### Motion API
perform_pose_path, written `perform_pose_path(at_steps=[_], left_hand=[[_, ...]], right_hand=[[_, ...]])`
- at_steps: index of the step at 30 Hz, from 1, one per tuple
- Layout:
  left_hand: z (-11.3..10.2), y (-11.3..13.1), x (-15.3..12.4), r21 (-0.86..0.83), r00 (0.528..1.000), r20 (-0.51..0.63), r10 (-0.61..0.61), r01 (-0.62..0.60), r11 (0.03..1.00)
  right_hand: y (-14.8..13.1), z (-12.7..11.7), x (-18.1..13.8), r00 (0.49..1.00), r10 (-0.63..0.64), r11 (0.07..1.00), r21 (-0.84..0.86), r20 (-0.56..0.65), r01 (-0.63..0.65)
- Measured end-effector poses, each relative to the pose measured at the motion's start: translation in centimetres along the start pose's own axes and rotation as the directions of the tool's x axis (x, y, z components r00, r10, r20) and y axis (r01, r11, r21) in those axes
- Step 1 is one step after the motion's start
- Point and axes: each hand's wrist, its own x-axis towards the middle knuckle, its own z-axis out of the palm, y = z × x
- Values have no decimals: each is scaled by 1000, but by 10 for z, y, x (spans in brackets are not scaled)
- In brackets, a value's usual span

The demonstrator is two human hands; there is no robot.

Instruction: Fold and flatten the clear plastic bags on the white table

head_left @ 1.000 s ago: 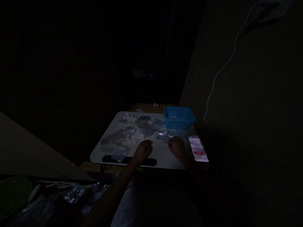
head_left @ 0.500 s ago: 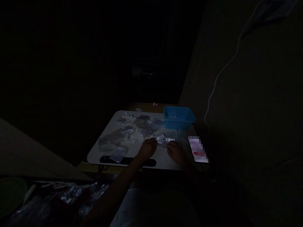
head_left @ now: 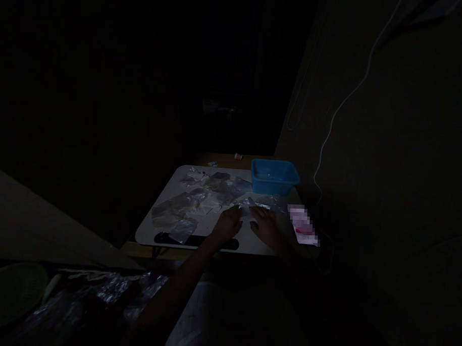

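In the dim head view, a clear, crinkled plastic bag (head_left: 246, 212) lies on the white table (head_left: 264, 249) between my hands. My left hand (head_left: 228, 225) rests on its left side, with fingers stretched forward and the thumb apart. Across from it, my right hand (head_left: 266, 226) lies over the right part of the bag, fingers extended and thumb pointing inward. Neither hand shows a grip around the plastic, though the darkness hides the fingertips' detail. Several more clear plastic bags (head_left: 172, 209) are spread over the left and far parts of the table.
A blue basin (head_left: 274, 186) stands at the table's far right corner. On the right edge lies a lit phone (head_left: 303, 226), its screen blurred. A white cable (head_left: 332, 121) hangs along the wall. Lower left are a green basket (head_left: 12, 294) and shiny plastic (head_left: 113, 288).
My right hand has moved forward and left over the bag, its fingers now straighter. The bag looks flatter between the hands. My left hand has barely shifted; the view tilts slightly.
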Motion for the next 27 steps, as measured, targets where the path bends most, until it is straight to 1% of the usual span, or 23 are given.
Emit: perform_pose_path(at_steps=[3,5,7,10,14,19,21,24,27], left_hand=[[3,4,1,43,999,51,-12,10,999],[3,5,0,58,999,52,-1,-2,998],[2,5,-1,53,999,44,14,-17,998],[2,5,-2,22,1000,19,16,-16,1000],[3,4,-3,-1,998,-69,-3,3,1000],[1,2,-4,-23,996,-87,-11,9,1000],[-1,2,-5,-40,995,-100,-30,26,999],[-3,1,-6,-68,991,-125,-54,46,997],[-3,0,-7,-82,986,-140,-90,79,994]], right_hand=[[-6,5,8,999,-12,1000,-12,46,13],[-7,8,13,997,-7,999,-38,79,10],[-7,10,17,997,-3,998,-66,83,8],[-7,9,19,999,-3,997,-81,50,7],[-14,3,19,999,-48,999,-23,-15,47],[-23,-1,17,988,-123,991,47,-97,128],[-24,-2,16,988,-117,992,40,-104,122],[-23,-2,14,993,-87,996,20,-83,89],[-23,-3,13,995,-60,997,47,-75,64]])
